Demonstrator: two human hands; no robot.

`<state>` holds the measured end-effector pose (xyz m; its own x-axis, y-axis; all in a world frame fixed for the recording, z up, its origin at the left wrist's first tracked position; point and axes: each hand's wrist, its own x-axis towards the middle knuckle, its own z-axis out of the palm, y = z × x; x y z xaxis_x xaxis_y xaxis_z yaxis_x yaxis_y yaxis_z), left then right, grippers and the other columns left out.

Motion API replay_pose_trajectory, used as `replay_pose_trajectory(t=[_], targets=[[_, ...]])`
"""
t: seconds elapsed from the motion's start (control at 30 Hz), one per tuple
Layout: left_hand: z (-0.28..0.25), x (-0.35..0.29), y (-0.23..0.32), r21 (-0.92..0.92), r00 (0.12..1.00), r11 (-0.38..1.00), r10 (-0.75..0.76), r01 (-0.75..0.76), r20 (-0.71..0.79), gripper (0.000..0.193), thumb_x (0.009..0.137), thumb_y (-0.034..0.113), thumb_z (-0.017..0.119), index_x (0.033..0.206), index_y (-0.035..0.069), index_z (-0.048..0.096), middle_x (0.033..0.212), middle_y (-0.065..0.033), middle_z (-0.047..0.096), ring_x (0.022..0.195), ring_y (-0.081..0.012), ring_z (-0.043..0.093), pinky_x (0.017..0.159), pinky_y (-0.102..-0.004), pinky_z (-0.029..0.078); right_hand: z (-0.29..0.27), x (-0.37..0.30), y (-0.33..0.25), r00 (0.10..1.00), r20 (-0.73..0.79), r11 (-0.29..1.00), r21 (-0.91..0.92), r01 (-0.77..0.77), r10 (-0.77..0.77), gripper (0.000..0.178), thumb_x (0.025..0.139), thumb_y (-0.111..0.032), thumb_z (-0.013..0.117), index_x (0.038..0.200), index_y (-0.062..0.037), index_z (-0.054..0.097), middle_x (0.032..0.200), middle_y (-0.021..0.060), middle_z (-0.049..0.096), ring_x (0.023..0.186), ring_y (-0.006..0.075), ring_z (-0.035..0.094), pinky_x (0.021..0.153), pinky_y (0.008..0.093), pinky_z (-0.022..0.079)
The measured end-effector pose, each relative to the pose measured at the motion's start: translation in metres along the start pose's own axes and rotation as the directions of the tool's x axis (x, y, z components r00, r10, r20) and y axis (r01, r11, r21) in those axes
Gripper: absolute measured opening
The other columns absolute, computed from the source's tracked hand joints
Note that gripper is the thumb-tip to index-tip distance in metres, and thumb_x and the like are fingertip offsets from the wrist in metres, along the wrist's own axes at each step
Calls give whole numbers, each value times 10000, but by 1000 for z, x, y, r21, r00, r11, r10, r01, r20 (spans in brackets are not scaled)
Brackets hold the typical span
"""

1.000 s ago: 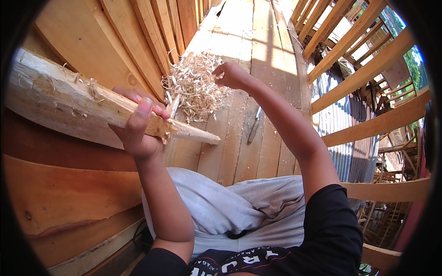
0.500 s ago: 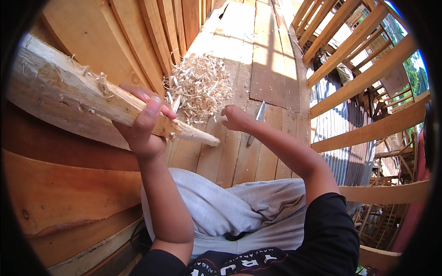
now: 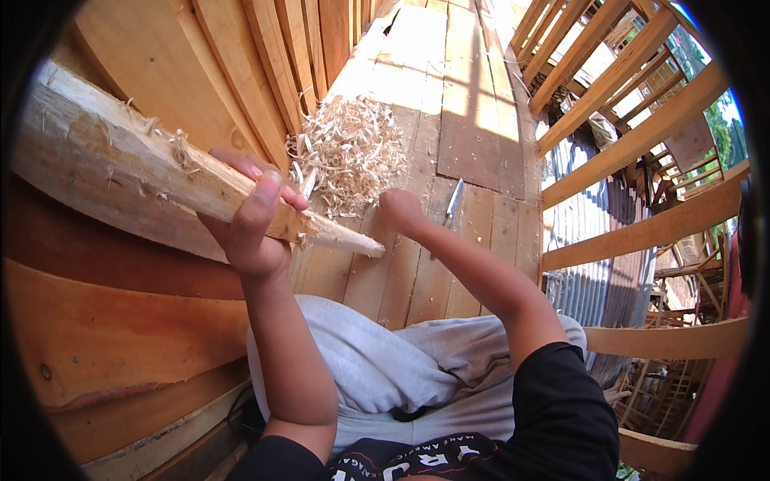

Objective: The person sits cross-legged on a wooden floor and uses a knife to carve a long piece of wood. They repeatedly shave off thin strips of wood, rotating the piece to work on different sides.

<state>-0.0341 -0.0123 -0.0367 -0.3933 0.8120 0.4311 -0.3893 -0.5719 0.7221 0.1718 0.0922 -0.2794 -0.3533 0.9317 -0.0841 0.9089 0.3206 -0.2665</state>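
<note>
A rough wooden pole (image 3: 164,164) with frayed fibres along its top slants in from the left and narrows to a pale, whittled tip. My left hand (image 3: 253,212) is closed around it just behind that tip, thumb on top. Beyond the tip, my right hand (image 3: 399,212) is closed beside the near right edge of a heap of curled wood shavings (image 3: 353,148). Its fingers are turned down, so what they hold, if anything, is hidden. A knife (image 3: 455,200) lies on the floor to the right of this hand, its handle hidden by my forearm.
Wooden boards (image 3: 128,329) form a wall close on my left. On the right runs a slatted wooden railing (image 3: 642,232), with corrugated metal sheets (image 3: 597,264) beyond it. The plank floor (image 3: 401,276) stretches ahead, sunlit at the far end. My legs (image 3: 401,361) are folded in front.
My right hand has moved slightly left toward the shavings, its fingers more curled. More of the knife's blade shows, while its handle is now covered. My left hand and the pole stay put.
</note>
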Motion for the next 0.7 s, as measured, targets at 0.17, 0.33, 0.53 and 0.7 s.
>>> replay_pose_trajectory(t=[0.17,0.33,0.53,0.7], targets=[[0,0,1,7,1000,1000,1,0,-12,195,723,71,639,848,48,492,698,-63,493,520,-158,546,500,-293,508,-42,20,1,947,298,988,-50,144,-123,224,714,-204,642,783,4,691,804,187,681,728,352,658,668,418,532],[-4,1,1,13,1000,1000,21,-21,6,193,721,63,642,841,47,490,711,-63,501,522,-156,548,488,-293,508,-100,57,-30,966,-249,764,636,109,69,212,833,-160,601,894,16,704,770,163,688,674,281,671,645,386,534],[0,1,0,8,1000,1000,6,-6,5,207,716,61,645,848,41,487,722,-60,496,522,-158,549,476,-297,516,-114,61,-1,917,-246,757,648,-85,313,228,811,-114,591,963,26,689,940,207,684,839,301,682,716,385,552],[-4,0,3,93,999,996,-12,8,36,206,764,117,613,896,76,461,648,-58,479,568,-156,512,544,-308,485,-92,44,42,923,-88,926,88,-367,374,287,720,-144,630,951,13,692,992,234,674,903,355,666,785,421,536]])
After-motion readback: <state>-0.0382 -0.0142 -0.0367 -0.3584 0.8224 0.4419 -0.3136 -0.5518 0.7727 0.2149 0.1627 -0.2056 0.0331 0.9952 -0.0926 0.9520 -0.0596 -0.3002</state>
